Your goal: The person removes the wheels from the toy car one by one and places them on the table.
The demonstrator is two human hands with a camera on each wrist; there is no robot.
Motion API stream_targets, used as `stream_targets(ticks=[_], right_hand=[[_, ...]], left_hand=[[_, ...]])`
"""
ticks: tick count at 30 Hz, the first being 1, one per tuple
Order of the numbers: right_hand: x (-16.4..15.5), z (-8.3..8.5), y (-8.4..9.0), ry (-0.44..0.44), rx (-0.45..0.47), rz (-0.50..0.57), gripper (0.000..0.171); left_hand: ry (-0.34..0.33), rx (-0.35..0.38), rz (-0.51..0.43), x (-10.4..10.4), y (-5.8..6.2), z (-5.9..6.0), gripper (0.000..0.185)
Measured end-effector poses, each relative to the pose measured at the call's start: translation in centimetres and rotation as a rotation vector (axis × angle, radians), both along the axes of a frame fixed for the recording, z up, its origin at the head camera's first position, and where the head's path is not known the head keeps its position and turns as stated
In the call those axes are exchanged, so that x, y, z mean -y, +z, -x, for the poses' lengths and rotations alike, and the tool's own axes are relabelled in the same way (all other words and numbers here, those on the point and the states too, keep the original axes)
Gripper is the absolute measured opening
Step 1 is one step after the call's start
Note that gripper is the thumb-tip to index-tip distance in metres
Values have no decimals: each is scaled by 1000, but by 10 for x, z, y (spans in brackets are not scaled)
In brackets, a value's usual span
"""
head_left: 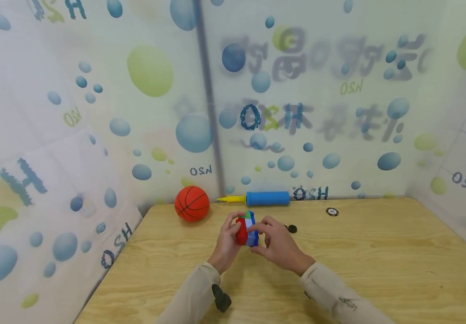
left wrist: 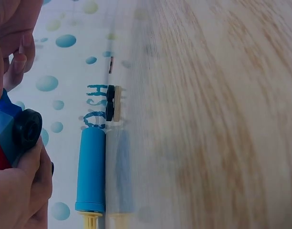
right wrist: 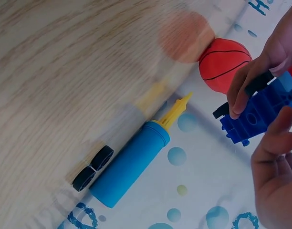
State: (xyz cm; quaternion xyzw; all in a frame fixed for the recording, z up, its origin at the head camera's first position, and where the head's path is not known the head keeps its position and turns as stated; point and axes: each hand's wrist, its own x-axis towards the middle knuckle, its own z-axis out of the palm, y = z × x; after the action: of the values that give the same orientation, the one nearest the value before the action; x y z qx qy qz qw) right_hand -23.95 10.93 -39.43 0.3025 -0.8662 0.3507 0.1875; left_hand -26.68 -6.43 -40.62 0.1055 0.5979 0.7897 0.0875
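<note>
Above the bench's [head_left: 378, 252] middle, both hands, left hand [head_left: 228, 240] and right hand [head_left: 275, 245], are pinching the red-and-blue block toy [head_left: 247, 229] from either side, steadying it clear of the wood, basketball [head_left: 192, 203] at eleven o'clock, pump [head_left: 267, 198] at twelve.

A wooden table [head_left: 378, 261] bears a ball [head_left: 191, 203], pump [head_left: 267, 198] (blue) and black wheels [head_left: 292, 228].

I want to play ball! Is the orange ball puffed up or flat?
Puffed up. The orange ball looks full and round with no dents, resting on the table beside the blue pump.
</note>
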Motion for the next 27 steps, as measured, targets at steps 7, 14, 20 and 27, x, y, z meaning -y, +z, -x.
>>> stream_targets(ticks=[7,14,20,27], right_hand=[[4,-1,-2,-107,-47,-17,39],[10,-1,-3,-228,-162,-59,43],[11,0,-3,-272,-170,-61,43],[6,2,-1,-223,-106,2,42]], left_hand=[[-15,27,-12,-4,0,0,37],[14,40,-39,-8,1,-3,38],[26,40,-6,-10,2,-2,41],[42,-3,217,-5,3,-4,47]])
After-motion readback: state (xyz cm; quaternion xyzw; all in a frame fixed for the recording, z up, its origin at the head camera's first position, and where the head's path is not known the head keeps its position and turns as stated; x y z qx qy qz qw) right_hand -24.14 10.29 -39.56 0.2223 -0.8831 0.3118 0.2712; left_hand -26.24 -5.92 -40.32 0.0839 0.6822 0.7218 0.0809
